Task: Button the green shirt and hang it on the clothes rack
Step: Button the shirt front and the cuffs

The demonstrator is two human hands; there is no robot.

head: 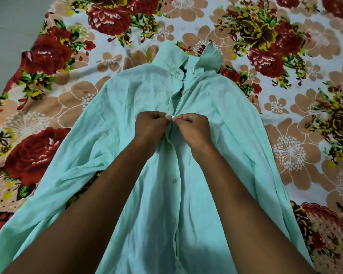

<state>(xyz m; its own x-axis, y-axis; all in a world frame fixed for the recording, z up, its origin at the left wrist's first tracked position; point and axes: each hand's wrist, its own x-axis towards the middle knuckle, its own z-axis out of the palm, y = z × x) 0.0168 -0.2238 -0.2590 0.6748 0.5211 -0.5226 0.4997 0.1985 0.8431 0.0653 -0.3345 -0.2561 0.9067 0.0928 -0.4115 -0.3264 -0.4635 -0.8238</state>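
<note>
The green shirt (pixel 127 107) lies front up on a flowered bedsheet, collar (pixel 208 60) pointing away from me, sleeves spread to both sides. My left hand (pixel 150 126) pinches the left edge of the front placket at chest height. My right hand (pixel 194 128) pinches the right edge, fingertips of both hands meeting at a small button (pixel 172 116). One white button (pixel 182 92) above my hands sits closed through its hole. Another button (pixel 174 181) shows lower down between my forearms. No clothes rack is in view.
The flowered bedsheet (pixel 285 56) covers the bed on all sides of the shirt. A grey floor (pixel 10 26) shows past the bed's far left edge.
</note>
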